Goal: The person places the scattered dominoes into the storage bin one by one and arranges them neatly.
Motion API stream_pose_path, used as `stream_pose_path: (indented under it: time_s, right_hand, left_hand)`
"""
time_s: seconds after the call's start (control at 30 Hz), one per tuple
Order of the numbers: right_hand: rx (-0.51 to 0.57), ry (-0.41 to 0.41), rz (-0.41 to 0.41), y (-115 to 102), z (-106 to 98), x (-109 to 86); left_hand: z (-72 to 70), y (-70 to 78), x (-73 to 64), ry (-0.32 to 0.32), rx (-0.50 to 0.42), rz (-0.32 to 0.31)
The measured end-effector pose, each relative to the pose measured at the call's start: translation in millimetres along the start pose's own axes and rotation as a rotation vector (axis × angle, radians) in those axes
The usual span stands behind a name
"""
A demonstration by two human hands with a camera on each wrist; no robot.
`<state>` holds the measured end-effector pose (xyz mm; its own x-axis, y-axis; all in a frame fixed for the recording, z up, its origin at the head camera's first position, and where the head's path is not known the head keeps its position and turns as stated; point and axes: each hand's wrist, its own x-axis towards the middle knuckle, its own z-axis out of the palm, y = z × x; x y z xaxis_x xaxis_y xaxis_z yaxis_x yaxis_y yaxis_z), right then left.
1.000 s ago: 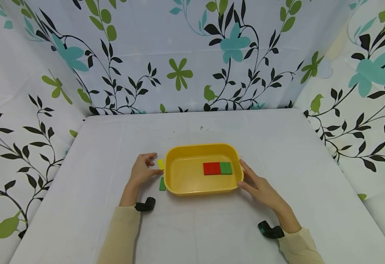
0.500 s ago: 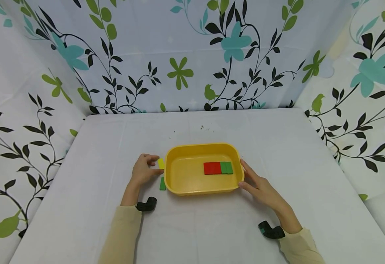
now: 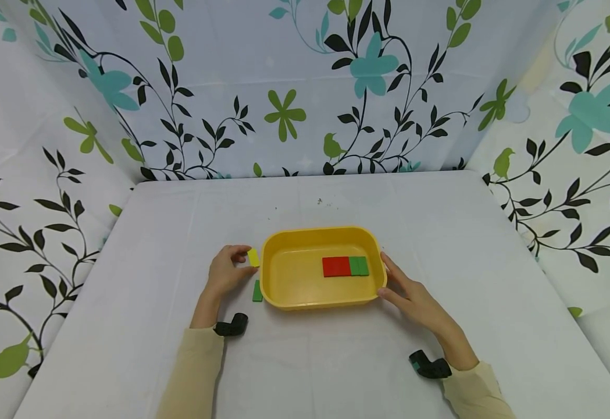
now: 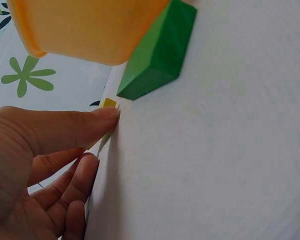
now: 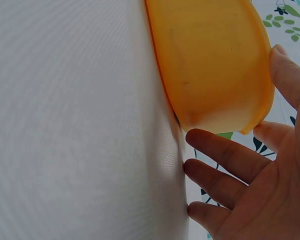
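Observation:
My left hand (image 3: 227, 269) is left of a yellow tray (image 3: 289, 291), pinching a small yellow block (image 3: 253, 257) between thumb and fingers. In the left wrist view the yellow block (image 4: 109, 103) shows only partly behind the thumb. A green block (image 3: 257, 291) lies on the cloth just below that hand, against the tray's left side; its wedge-like end shows in the left wrist view. At the tray's right end, my right hand (image 3: 409, 297) rests with thumb and fingertips at the rim, its fingers fairly straight. Inside the tray sit red blocks (image 3: 336, 267) beside green blocks (image 3: 359, 266).
A white cloth (image 3: 305, 361) covers the table. Patterned curtains (image 3: 205, 87) with leaves and birds rise behind and on both sides. Small dark specks (image 3: 320, 202) dot the cloth beyond the tray. Black wrist cameras (image 3: 231, 325) sit on both wrists.
The yellow block has shifted slightly left and away from the tray, into my left hand's fingers. The tray, my right hand and the green block stay where they were.

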<state>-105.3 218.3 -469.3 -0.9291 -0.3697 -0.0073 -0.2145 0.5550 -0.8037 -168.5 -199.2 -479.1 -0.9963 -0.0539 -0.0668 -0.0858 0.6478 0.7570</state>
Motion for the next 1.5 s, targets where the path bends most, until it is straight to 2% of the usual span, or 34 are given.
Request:
stream_pose_path:
  time_s: [0.27,0.43,0.6,0.87,1.0,1.1,1.27,1.5]
  right_hand:
    - [0.013,0.006,-0.005,0.1,-0.7,-0.5]
    - [0.015,0.003,-0.019,0.7,-0.1,-0.2]
    - [0.015,0.006,-0.009,-0.2,-0.5,0.0]
    - [0.013,0.006,-0.016,-0.4,-0.9,0.2]
    - [0.013,0.007,-0.017,0.3,-0.7,-0.1]
    - [0.012,0.009,-0.015,0.7,-0.5,0.0]
    - [0.012,0.007,-0.013,-0.4,0.0,0.2]
    - [0.015,0.009,-0.021,-2.2,-0.2,-0.4]
  left_hand:
    - [-5.5,0.2,-0.2,0.018,-0.11,-0.053]
    - [-13.5,6.7,-5.5,0.083,-0.187,-0.105]
    - [-25.2,29.7,-10.9,0.119,-0.273,-0.07]
    - [-36.9,80.0,-25.4,0.052,-0.308,0.058]
    - [-31.6,100.5,-31.3,0.016,-0.314,0.122]
    - [-22.7,111.5,-31.6,-0.024,-0.329,0.141]
    - [-3.4,122.1,-28.9,-0.07,-0.327,0.121]
    - [24.8,127.3,-21.8,-0.09,-0.286,0.092]
